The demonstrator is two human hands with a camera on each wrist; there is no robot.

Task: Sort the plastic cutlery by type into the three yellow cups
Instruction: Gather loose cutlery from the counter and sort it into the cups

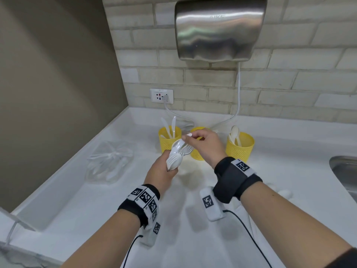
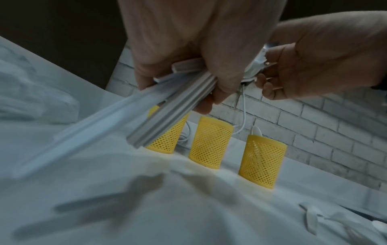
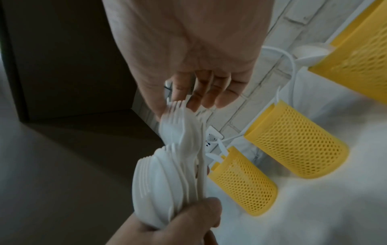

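Observation:
My left hand (image 1: 168, 167) grips a bundle of white plastic spoons and forks (image 1: 176, 154) by the handles, held above the counter in front of the cups. My right hand (image 1: 190, 136) pinches the tip of one fork (image 1: 188, 134) at the top of that bundle; the fork tines (image 3: 175, 106) sit against my fingers (image 3: 199, 92). Three yellow mesh cups stand in a row by the wall. The left cup (image 1: 169, 143) holds knives, the middle cup (image 1: 196, 154) is mostly hidden behind my right hand, and the right cup (image 1: 240, 149) holds spoons. The bundle's handles (image 2: 167, 116) stick out below my left hand (image 2: 188, 71).
A clear plastic bag (image 1: 110, 161) with more cutlery lies on the white counter (image 1: 116, 209) to the left. Loose white pieces (image 1: 284, 192) lie at the right, near a steel sink (image 1: 345, 171). A hand dryer (image 1: 220, 29), its cable and an outlet (image 1: 161, 96) are on the brick wall.

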